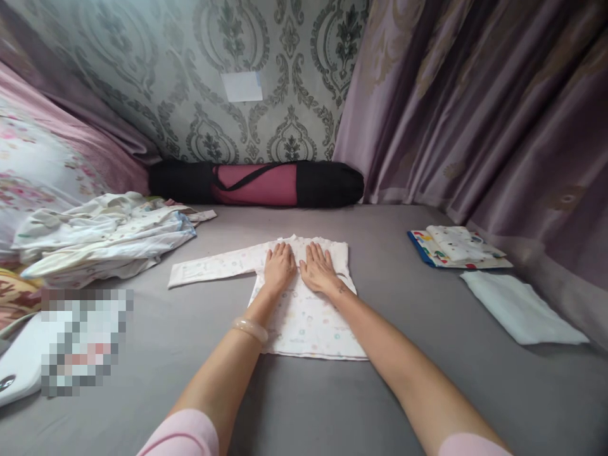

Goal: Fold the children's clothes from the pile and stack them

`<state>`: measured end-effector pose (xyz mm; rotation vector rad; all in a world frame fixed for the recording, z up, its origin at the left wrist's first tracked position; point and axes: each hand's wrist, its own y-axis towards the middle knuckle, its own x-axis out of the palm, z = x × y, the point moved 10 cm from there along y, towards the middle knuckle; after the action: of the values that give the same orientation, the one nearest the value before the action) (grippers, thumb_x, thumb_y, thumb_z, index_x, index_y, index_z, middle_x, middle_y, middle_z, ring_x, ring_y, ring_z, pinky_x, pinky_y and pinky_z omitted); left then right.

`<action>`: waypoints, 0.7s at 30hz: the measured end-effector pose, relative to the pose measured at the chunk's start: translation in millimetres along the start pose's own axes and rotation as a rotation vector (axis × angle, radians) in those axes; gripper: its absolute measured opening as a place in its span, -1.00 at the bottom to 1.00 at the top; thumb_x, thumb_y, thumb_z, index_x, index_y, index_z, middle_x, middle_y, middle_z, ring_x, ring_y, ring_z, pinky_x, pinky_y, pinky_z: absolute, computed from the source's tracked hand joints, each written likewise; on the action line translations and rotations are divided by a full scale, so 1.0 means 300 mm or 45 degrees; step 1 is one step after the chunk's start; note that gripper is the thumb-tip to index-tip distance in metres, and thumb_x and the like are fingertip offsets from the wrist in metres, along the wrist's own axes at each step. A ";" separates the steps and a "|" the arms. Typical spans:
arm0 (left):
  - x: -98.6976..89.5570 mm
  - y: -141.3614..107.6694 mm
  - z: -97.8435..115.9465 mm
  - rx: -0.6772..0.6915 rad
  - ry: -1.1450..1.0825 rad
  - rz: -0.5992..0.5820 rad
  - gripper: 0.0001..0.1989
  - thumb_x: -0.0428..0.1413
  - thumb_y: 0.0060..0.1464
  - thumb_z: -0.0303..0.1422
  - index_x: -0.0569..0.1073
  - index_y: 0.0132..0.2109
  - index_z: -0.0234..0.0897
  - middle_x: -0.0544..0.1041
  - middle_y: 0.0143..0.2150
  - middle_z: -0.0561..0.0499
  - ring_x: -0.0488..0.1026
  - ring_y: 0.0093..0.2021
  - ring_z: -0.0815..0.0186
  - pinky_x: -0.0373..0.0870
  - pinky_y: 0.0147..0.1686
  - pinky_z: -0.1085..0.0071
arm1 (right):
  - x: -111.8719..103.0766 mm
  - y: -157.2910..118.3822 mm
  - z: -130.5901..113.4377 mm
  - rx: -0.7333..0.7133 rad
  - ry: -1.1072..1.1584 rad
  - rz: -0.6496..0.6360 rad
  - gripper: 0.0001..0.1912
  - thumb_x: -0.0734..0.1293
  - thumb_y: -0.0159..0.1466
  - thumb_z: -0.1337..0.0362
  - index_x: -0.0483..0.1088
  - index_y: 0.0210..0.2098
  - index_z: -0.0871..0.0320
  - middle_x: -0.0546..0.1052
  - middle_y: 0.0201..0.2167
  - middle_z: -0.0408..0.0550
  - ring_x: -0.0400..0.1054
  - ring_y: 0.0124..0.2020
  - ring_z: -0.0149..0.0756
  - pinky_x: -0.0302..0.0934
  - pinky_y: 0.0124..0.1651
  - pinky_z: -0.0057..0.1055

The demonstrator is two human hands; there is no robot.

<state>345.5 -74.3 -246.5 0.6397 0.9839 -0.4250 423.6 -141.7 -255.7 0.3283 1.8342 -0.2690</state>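
A small white long-sleeved shirt (304,323) with a pale print lies spread on the grey sheet, its collar at the far side. One sleeve (213,266) stretches out to the left; at the right shoulder no sleeve sticks out. My left hand (280,266) rests flat on the upper left of the shirt, fingers pointing away from me. Beside it, my right hand (318,267) lies flat on the upper right part, fingers slightly apart. Neither hand grips anything. A pale bangle (251,330) circles my left wrist.
Crumpled light clothes (118,234) are heaped at the left, with a partly pixelated white item (33,354) nearer me. Folded printed clothes (458,246) and a folded pale cloth (522,308) lie right. A black and maroon long bag (256,183) sits against the patterned wall, beside purple curtains (456,95).
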 end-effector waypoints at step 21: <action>-0.005 -0.064 -0.017 0.030 0.304 -0.318 -0.40 -0.29 0.30 -0.14 0.10 0.33 -0.43 0.04 0.40 -0.23 -0.05 0.39 0.08 -0.07 0.31 0.14 | -0.044 -0.031 0.313 0.023 -0.262 0.146 -0.36 -0.13 0.37 0.17 0.02 0.32 0.42 0.00 0.37 0.20 -0.19 0.39 -0.06 -0.18 0.35 -0.10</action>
<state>330.0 -85.0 -253.2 0.5996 1.2952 -0.5906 507.8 -184.2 -269.3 0.4023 1.6054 -0.2314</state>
